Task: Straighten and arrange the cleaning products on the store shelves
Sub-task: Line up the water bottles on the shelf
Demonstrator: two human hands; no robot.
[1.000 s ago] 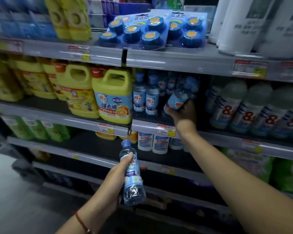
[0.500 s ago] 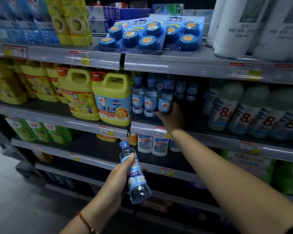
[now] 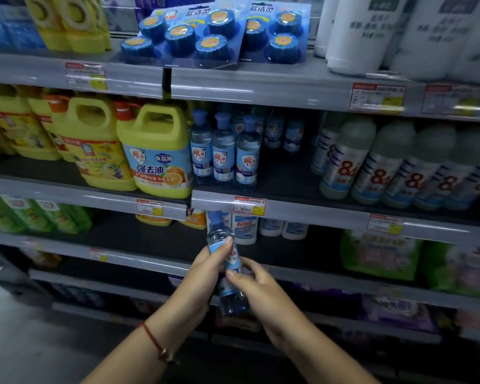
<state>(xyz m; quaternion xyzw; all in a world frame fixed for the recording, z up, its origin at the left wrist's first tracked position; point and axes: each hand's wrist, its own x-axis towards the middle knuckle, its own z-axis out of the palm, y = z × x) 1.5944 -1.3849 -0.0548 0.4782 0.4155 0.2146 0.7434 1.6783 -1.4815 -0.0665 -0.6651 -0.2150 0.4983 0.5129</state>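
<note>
A small clear bottle (image 3: 227, 261) with a blue cap and a blue-and-white label is held out in front of the shelves, below the price rail (image 3: 302, 210) of the second shelf, tilted with its cap up and leaning left. Both hands grasp it: the left hand (image 3: 205, 273) wraps its fingers round the upper body just under the shoulder, and the right hand (image 3: 257, 284) pinches the lower label with thumb and curled fingers. A thin red cord bracelet (image 3: 157, 343) circles the left wrist.

On the shelf above, three matching bottles (image 3: 223, 151) stand upright in a front row, touching side by side, with transparent ribbed plastic and rounded blue caps. More of the same stand behind them in shadow, perhaps three or four, too dim to count surely. Just to their left, touching the first, is a squat yellow jug (image 3: 157, 151) with a moulded handle and an orange-fruit label; a second yellow jug (image 3: 94, 145) with an orange cap stands beside it. To the right, well apart from the row, five pale, opaque bottles marked "84" (image 3: 341, 164) stand in line. On the top shelf lie two blister cards (image 3: 189, 34) of round blue pucks, the front card holding five, next to tall white cylinders (image 3: 355, 31).
</note>
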